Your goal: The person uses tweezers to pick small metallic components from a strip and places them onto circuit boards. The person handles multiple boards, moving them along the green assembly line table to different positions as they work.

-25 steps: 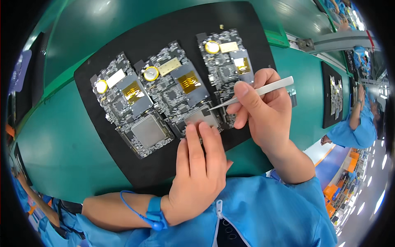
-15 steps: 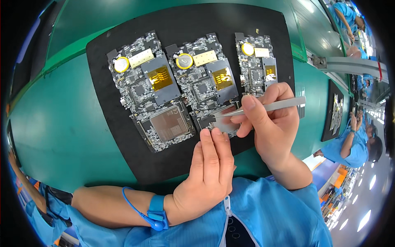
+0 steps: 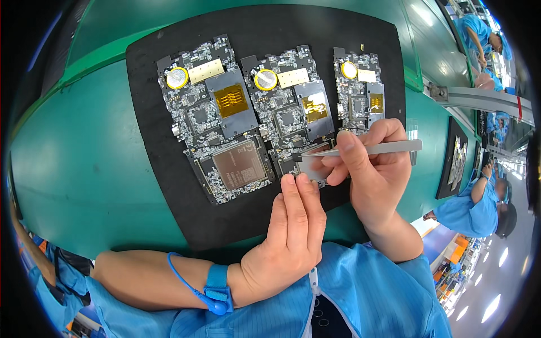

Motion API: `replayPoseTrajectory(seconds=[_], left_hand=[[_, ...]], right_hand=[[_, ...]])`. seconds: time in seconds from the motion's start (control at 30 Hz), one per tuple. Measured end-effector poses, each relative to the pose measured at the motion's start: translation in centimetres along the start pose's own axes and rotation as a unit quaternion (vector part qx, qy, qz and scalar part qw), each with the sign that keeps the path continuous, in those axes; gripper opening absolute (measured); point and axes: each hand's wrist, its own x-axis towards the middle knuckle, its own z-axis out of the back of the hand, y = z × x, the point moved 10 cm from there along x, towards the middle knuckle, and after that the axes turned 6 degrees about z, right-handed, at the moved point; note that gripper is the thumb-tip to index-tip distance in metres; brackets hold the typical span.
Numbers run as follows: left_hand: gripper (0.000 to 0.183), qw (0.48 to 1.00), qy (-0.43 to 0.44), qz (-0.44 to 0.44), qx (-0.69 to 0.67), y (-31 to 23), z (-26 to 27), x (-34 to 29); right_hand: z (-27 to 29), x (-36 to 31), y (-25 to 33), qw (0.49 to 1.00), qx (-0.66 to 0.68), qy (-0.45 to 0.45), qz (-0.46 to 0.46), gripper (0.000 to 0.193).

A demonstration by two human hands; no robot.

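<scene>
Metal tweezers [image 3: 397, 147] lie in the pinch of my right hand [image 3: 376, 174]. Their points reach the upper left corner of a silvery square metal shield [image 3: 311, 166] on the middle circuit board [image 3: 288, 118]. Whether anything is caught between the points is too small to tell. My left hand [image 3: 290, 234] stretches its fingers out flat, fingertips on the near edge of that same board. To its left lies a similar circuit board [image 3: 198, 116] with its shield in full view. A third circuit board [image 3: 356, 107] lies at the right, its near part hidden by my right hand.
The boards rest on a black mat [image 3: 160, 186] over a green table [image 3: 73, 169]. A blue wrist strap [image 3: 217, 281] with a cord is around my left wrist. Farther right are another dark mat [image 3: 452, 163] with boards, a metal rail [image 3: 479, 98], and people in blue.
The boards and mat sit slightly farther right in the picture. The tweezer points remain at the shield's corner, and both hands keep nearly the same pose.
</scene>
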Motion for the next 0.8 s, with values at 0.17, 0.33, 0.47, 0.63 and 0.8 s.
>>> replayPoseTrajectory(seconds=[0.17,0.33,0.47,0.63,0.8], left_hand=[[0.044,1.000,0.006,0.001,0.000,0.1,0.1,0.0],[0.035,0.998,-0.011,0.046,-0.031,1.5,0.4,0.3],[0.032,0.994,-0.010,0.090,-0.062,2.6,0.3,0.7],[0.050,0.976,0.029,0.112,-0.185,3.7,0.2,1.0],[0.061,0.963,0.046,0.110,-0.241,4.3,0.1,0.7]], right_hand=[[0.0,0.1,-0.1,1.000,0.005,-0.007,-0.011,0.023],[-0.2,0.1,0.0,1.000,-0.001,-0.007,-0.010,0.023],[-0.2,-0.1,0.1,1.000,-0.011,-0.016,-0.014,0.024],[-0.9,-1.1,2.3,0.974,-0.127,0.065,0.173,0.025],[-1.5,-2.0,3.4,0.963,-0.093,0.098,0.233,0.024]])
